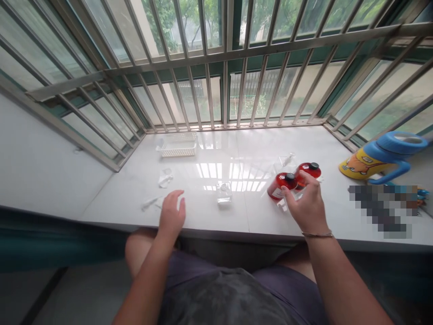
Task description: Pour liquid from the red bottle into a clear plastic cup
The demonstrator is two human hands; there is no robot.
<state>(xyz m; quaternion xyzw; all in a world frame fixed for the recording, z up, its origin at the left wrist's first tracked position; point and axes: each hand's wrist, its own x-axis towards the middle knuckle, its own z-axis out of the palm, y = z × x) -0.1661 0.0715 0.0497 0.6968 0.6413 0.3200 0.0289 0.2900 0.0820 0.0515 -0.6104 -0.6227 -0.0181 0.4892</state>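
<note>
Two red bottles (278, 186) with black caps stand side by side on the white ledge, right of the middle. My right hand (307, 205) is right in front of them. Its thumb overlaps the nearer bottle's lower right side, and its index finger crosses the farther bottle (307, 170). Thumb and fingers are spread; whether they touch the bottles is unclear. Over the ledge's front part, my left hand (172, 212) is empty, its fingers loosely apart. Just left of it lies a thin, whitish, blurred item (149, 204). A small clear container (223, 194) sits between my hands.
A white perforated basket (178, 149) stands at the back left. Nearer is a crumpled clear piece (165, 178). Behind the bottles lies another clear item (287, 160). A blue-and-yellow flask (368, 160) lies tilted at right, by a pixelated patch. Metal window bars (225, 97) enclose the ledge.
</note>
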